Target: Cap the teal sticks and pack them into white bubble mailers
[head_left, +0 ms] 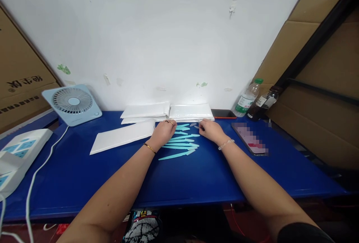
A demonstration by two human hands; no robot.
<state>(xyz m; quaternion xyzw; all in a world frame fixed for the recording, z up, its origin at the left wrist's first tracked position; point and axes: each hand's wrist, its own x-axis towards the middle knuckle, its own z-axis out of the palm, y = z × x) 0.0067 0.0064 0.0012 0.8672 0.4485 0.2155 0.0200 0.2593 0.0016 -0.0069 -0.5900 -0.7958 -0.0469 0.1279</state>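
Over blue table [202, 185], left fingers [171, 125] curled beside turquoise sticks [181, 147], right fingers [203, 125] bunched.

Counter [196, 183] front: a hand can pass between the forearms [120, 183], up to the turquoise eyebrow razors [176, 156].
Wall [179, 41] side: white packets [190, 111] stand in the way.
Left: table fan [74, 101], its cable [34, 175] and the power strip [24, 157] obstruct.
Right: narrow gap between right hand [212, 131] and smartphone [249, 138]; two bottles [246, 102] stand behind it.

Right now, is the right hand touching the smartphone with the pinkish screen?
Apart. The head view shows blue tabletop between the right hand and the near edge of the smartphone.
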